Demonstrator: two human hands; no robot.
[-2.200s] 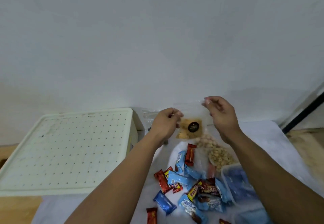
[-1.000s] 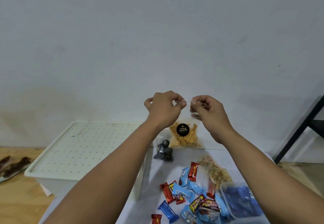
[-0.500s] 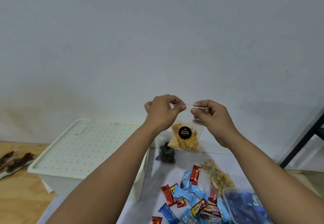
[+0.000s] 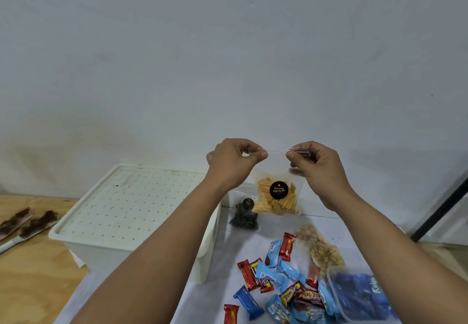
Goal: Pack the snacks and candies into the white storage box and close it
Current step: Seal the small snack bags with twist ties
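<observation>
A clear bag of orange potato sticks (image 4: pixel 277 198) with a round black label hangs in the air above the table. My left hand (image 4: pixel 231 162) pinches its top edge at the left corner, and my right hand (image 4: pixel 316 165) pinches the same edge at the right. The white storage box (image 4: pixel 131 212) stands to the left with its dotted lid on. Several red and blue wrapped candies (image 4: pixel 276 276) lie in a heap on the white cloth below my hands. Beside them lie a clear bag of nuts (image 4: pixel 321 249) and a small bag of dark cookies (image 4: pixel 244 216).
A clear plastic tub with blue packets (image 4: pixel 359 295) sits at the lower right. A brush-like tool with dark bristles (image 4: pixel 22 224) lies on the wooden surface at the far left. A black metal leg (image 4: pixel 440 209) slants at the right edge. A plain wall rises behind.
Both hands lifted the potato-stick bag off the table and hold it by its top edge. My right hand has slid outward along that edge, widening the gap between the hands.
</observation>
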